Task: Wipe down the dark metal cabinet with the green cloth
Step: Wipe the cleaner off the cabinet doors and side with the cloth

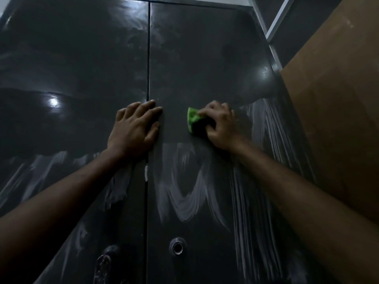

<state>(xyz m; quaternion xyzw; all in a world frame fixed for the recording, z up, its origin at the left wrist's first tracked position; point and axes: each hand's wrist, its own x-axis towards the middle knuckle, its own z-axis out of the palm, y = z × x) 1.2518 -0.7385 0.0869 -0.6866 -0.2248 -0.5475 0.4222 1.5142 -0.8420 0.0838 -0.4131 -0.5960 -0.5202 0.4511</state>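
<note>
The dark metal cabinet (194, 58) fills the view, its two doors meeting at a vertical seam in the middle. My right hand (220, 126) grips the bunched green cloth (192, 118) and holds it against the right door at mid height. My left hand (136, 129) lies flat on the seam, fingers straight and pressing both doors. White streaky wipe marks cover the lower half of both doors and the right edge.
A brown cardboard sheet (336, 103) leans at the right beside the cabinet. A round keyhole (177, 247) sits low on the right door, and a handle (104, 263) low on the left door. A light frame edge (275, 19) runs at the upper right.
</note>
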